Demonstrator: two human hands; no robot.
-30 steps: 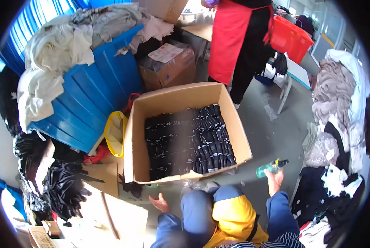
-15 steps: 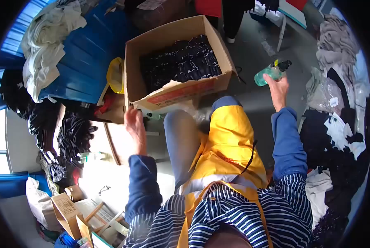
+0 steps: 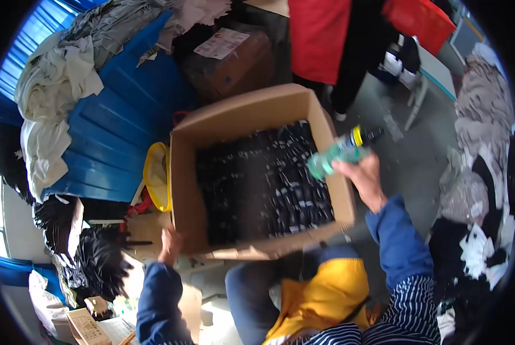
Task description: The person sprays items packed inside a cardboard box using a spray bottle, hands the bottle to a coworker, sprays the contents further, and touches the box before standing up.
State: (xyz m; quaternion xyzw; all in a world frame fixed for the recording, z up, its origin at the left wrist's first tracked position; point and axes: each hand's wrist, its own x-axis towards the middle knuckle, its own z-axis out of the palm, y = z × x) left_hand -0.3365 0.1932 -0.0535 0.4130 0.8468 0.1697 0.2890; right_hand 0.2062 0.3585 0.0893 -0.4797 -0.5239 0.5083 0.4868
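Observation:
In my right hand (image 3: 362,175) is a translucent green bottle (image 3: 329,160) with a black nozzle and a yellow band, its base pointing left. I hold it tilted over the right wall of a large open cardboard box (image 3: 240,117). Rows of dark, bundled items (image 3: 280,190) with small pale marks fill the bottom of the box; what they are I cannot make out. At the near left corner of the box, my left hand (image 3: 169,246) is closed on the cardboard edge, its fingertips partly blurred.
Left of the box stand a yellow container (image 3: 157,178) and a blue bin (image 3: 119,109) with pale cloth over it. A person in a red garment (image 3: 319,40) stands behind the box. Piled fabric (image 3: 481,109) lines the right side. A taped carton (image 3: 234,60) sits behind.
My right hand has brought the bottle left, from beside the box to over its right wall. The view has tilted up, and the box appears lower, with my left hand still at its corner.

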